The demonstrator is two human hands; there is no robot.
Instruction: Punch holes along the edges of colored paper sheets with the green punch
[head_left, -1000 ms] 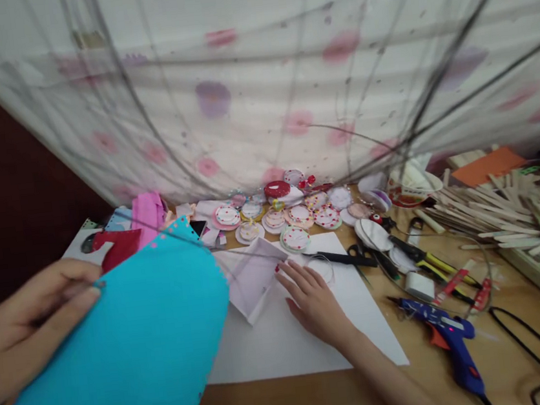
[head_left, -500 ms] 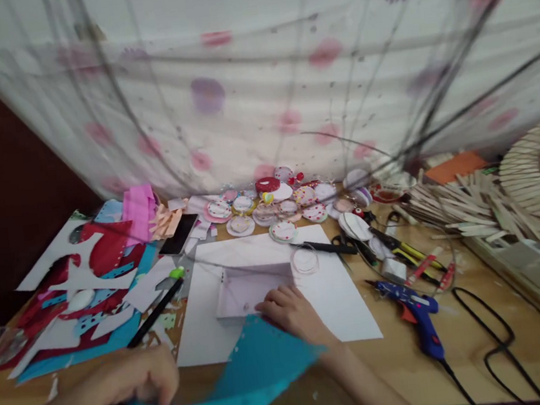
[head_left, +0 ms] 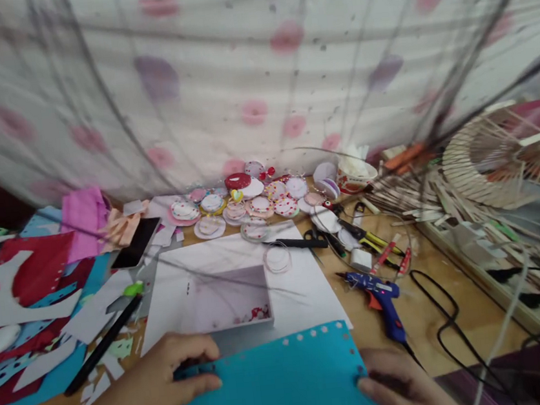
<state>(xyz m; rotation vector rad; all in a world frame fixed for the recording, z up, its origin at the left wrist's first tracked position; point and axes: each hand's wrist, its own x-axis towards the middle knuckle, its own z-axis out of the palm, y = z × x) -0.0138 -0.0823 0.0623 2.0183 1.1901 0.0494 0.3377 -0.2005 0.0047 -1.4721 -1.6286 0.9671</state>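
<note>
A blue sheet with small holes along its edges spans the near edge of the table between my hands. My left hand pinches its upper left part between thumb and fingers. At the sheet's right edge, my right hand grips it with the thumb on top. Just beyond the sheet, a shallow white box stands open on white paper, with small red bits in its near right corner. The lower part of the sheet runs out of view.
Coloured sheets and cut scraps lie at the left, near a black phone and a black-handled cutter. Layered paper discs line the back. At the right are scissors, a blue glue gun with its cord, and wooden sticks.
My right hand has left the box and taken hold of the blue sheet's right edge. The sheet, folded over before, is now spread flatter. The view has shifted right.
</note>
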